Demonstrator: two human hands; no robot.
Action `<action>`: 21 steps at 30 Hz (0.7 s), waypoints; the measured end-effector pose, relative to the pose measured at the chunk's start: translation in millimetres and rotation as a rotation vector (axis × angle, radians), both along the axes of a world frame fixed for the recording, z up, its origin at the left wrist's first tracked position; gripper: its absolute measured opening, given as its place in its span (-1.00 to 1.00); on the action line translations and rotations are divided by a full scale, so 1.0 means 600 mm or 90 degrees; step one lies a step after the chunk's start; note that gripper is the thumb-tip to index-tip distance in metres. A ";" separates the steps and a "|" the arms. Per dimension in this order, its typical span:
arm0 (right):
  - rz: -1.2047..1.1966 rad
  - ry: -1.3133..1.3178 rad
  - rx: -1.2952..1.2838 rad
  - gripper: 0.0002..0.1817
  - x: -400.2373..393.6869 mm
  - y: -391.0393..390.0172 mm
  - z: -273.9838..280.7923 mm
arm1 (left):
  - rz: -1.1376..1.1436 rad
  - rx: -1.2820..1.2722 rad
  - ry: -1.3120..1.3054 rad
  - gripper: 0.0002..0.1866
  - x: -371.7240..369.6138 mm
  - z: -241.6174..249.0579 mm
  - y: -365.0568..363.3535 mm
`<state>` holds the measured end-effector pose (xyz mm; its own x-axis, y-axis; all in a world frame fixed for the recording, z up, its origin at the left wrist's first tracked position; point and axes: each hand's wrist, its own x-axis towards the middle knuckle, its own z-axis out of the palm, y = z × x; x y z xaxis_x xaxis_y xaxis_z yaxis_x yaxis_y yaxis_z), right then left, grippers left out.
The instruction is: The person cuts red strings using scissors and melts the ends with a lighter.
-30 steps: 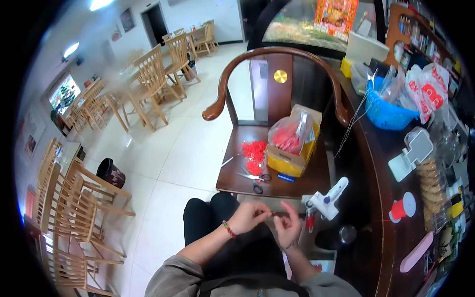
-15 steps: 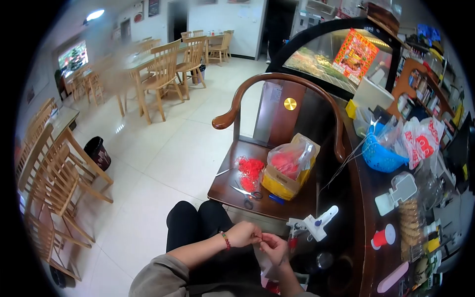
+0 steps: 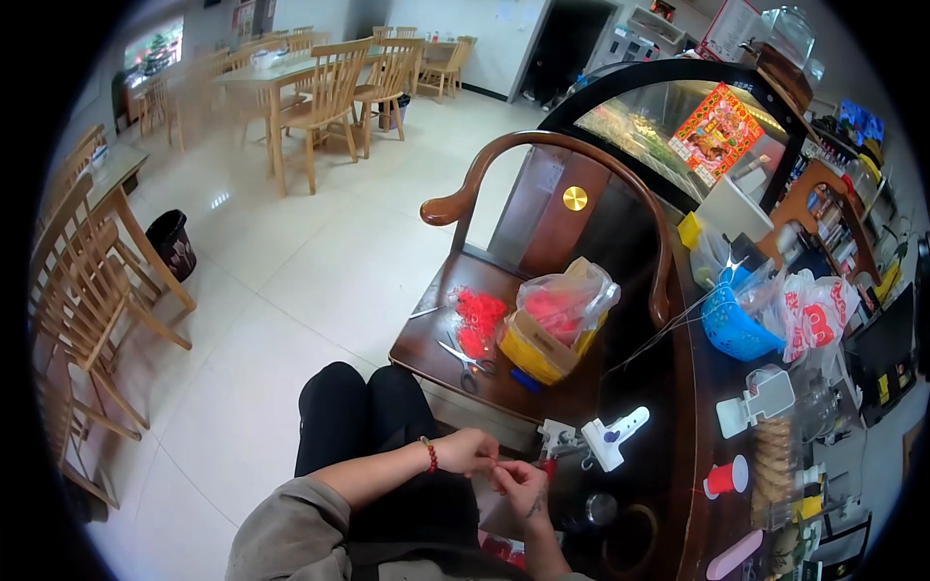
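My left hand (image 3: 469,452), with a red bead bracelet (image 3: 428,455) on its wrist, meets my right hand (image 3: 523,484) above my lap. Both hands are closed in a pinch, fingertips almost touching. Whatever is between the fingers is too small to make out. Beyond them, on the seat of a dark wooden armchair (image 3: 542,254), lie a tangled heap of red thread (image 3: 478,320), scissors (image 3: 465,365) and a blue object (image 3: 525,381). A yellow cardboard box (image 3: 538,351) there holds a clear plastic bag (image 3: 562,302) with red material inside.
Right of my hands are a white clamp-like device (image 3: 615,438) and, on the counter, a red spool (image 3: 726,477), a pink oblong case (image 3: 735,555) and a blue basket (image 3: 736,324) with bags. Wooden chairs (image 3: 334,92) and a black bin (image 3: 171,245) stand to the left.
The camera view has shifted and tilted a little, so the scene sits differently in the frame. Both hands stay pinched close together, with slightly changed finger positions.
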<state>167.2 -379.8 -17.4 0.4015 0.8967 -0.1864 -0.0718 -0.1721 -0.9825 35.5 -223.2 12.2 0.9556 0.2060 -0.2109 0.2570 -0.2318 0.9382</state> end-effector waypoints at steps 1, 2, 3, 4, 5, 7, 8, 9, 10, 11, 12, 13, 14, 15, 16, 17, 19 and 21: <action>0.001 -0.004 0.002 -0.87 0.006 -0.004 -0.005 | -0.008 -0.004 -0.018 -0.84 0.004 -0.011 -0.001; 0.004 -0.005 0.001 -0.88 0.007 -0.010 -0.008 | -0.014 -0.010 -0.033 -0.84 0.006 -0.024 -0.003; 0.003 -0.005 -0.003 -0.88 0.006 -0.014 -0.006 | -0.020 -0.015 -0.047 -0.83 0.007 -0.034 -0.004; 0.002 -0.006 -0.006 -0.89 0.006 -0.016 -0.002 | -0.024 0.005 -0.059 -0.83 0.007 -0.041 -0.006; 0.000 -0.007 -0.009 -0.90 0.006 -0.018 0.001 | -0.029 0.024 -0.072 -0.83 0.009 -0.046 -0.008; -0.006 0.020 -0.015 -0.90 0.007 -0.023 -0.008 | -0.037 0.046 -0.091 -0.83 0.010 -0.053 -0.009; -0.011 0.027 -0.017 -0.91 0.008 -0.024 -0.011 | -0.040 0.048 -0.097 -0.83 0.011 -0.058 -0.011; -0.015 0.034 -0.021 -0.91 0.008 -0.026 -0.012 | -0.043 0.049 -0.103 -0.83 0.012 -0.061 -0.012; -0.018 0.034 -0.024 -0.91 0.008 -0.026 -0.015 | -0.044 0.053 -0.106 -0.84 0.013 -0.064 -0.012; -0.020 0.035 -0.028 -0.91 0.008 -0.026 -0.019 | -0.045 0.056 -0.109 -0.84 0.013 -0.066 -0.012; -0.021 0.035 -0.032 -0.90 0.007 -0.026 -0.021 | -0.046 0.059 -0.112 -0.85 0.013 -0.066 -0.013; -0.018 0.024 -0.034 -0.90 0.006 -0.026 -0.020 | -0.046 0.071 -0.105 -0.85 0.012 -0.064 -0.012; -0.014 0.013 -0.037 -0.90 0.005 -0.024 -0.017 | -0.046 0.083 -0.098 -0.85 0.011 -0.060 -0.011; -0.010 0.002 -0.039 -0.89 0.005 -0.023 -0.015 | -0.046 0.095 -0.090 -0.85 0.010 -0.057 -0.010; -0.013 -0.010 -0.045 -0.89 0.004 -0.022 -0.012 | -0.043 0.082 -0.098 -0.84 0.010 -0.058 -0.009; -0.015 -0.021 -0.052 -0.89 0.004 -0.022 -0.010 | -0.040 0.069 -0.106 -0.83 0.009 -0.058 -0.009; -0.014 -0.035 -0.057 -0.88 0.004 -0.022 -0.008 | -0.038 0.062 -0.112 -0.83 0.008 -0.059 -0.010; -0.007 -0.039 -0.053 -0.88 0.005 -0.022 -0.008 | -0.039 0.073 -0.109 -0.83 0.010 -0.060 -0.011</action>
